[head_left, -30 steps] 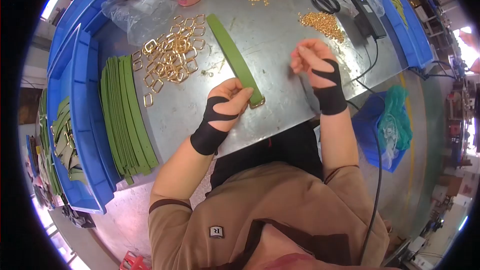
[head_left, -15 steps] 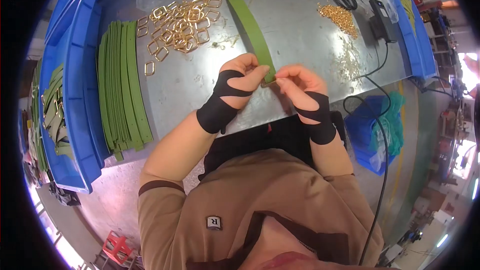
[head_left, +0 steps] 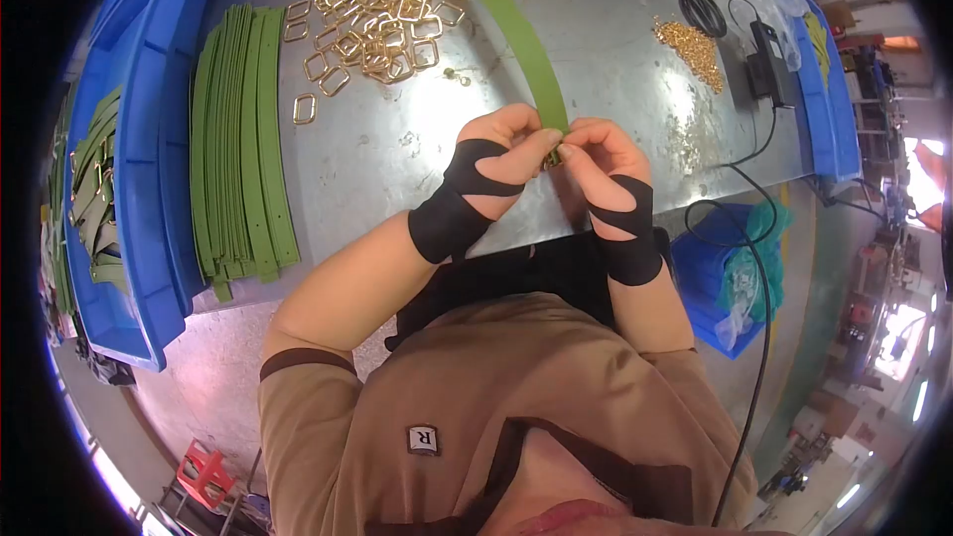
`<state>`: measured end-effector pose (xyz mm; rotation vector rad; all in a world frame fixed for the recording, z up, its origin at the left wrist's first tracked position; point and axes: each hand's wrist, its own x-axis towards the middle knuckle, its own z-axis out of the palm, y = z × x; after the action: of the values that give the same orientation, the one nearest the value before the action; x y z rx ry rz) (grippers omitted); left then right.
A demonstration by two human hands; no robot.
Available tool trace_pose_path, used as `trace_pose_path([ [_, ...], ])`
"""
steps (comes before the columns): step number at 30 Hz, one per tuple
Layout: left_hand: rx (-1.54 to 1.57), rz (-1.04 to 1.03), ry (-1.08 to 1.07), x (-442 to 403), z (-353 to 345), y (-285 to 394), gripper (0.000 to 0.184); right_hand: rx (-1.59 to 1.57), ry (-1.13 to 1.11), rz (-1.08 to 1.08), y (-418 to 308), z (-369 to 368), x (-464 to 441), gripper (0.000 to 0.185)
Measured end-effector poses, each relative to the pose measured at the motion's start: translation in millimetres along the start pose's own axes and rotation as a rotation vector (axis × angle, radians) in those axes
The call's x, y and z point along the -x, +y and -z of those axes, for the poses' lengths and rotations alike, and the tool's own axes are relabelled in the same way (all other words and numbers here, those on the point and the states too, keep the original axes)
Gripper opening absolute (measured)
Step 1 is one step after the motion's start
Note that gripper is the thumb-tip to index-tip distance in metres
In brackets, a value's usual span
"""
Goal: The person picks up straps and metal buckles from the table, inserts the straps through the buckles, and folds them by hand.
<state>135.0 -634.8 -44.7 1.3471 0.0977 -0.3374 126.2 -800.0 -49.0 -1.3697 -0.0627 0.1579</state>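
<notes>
A long green strap point(head_left: 526, 45) runs from the far edge of the table down to my hands. My left hand point(head_left: 504, 151), in a black wrist support, pinches the strap's near end between thumb and fingers. Close beside it, my right hand point(head_left: 608, 154), with a matching support, has its thumb and index finger closed on the same end. A small bit of gold metal shows between the fingertips; most of it is hidden. To the left lies a pile of gold rectangular rings point(head_left: 394, 32), and beyond it a stack of green straps point(head_left: 238, 139).
Blue bins point(head_left: 149, 169) line the table's left side, holding more green straps with gold fittings. Small gold pieces lie in two heaps, one at the right point(head_left: 690, 53). A black power adapter point(head_left: 766, 65) with cables sits near the right edge. Below stands a blue crate point(head_left: 707, 268).
My hands have come closer together at the strap's end, and the gold ring seen there earlier is now mostly covered by fingers. The whole view has shifted slightly.
</notes>
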Motion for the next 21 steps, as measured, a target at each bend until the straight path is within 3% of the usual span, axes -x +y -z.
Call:
trace_pose_path([
  [8, -0.096, -0.087, -0.019, 11, -2, 5, 0.013, -0.061, 0.057, -0.035, -8, -3, 2, 0.009],
  [10, -0.118, -0.114, -0.024, 17, 1, 7, 0.011, 0.233, -0.059, -0.06, -13, -5, 0, 0.007],
  [11, -0.134, -0.116, -0.034, 18, 2, 9, 0.011, 0.462, -0.077, 0.139, -21, -5, 1, 0.008],
  [14, -0.233, -0.272, 0.042, 26, 1, 13, 0.014, 0.71, -0.006, 0.512, -19, -15, -2, 0.018],
  [15, -0.253, -0.284, 0.043, 31, 0, 15, 0.014, 0.694, 0.001, 0.528, -18, -16, -4, 0.018],
  [18, -0.447, -0.587, 0.113, 37, 0, 13, 0.015, 0.889, 0.005, 0.953, -20, -16, -11, 0.026],
  [19, -0.453, -0.589, 0.127, 40, 3, 13, 0.015, 0.877, -0.005, 0.959, -24, -15, -10, 0.026],
  [21, -0.008, -0.257, 0.103, 46, 10, 15, 0.018, 0.886, -0.08, 1.084, -33, -12, -9, 0.028],
])
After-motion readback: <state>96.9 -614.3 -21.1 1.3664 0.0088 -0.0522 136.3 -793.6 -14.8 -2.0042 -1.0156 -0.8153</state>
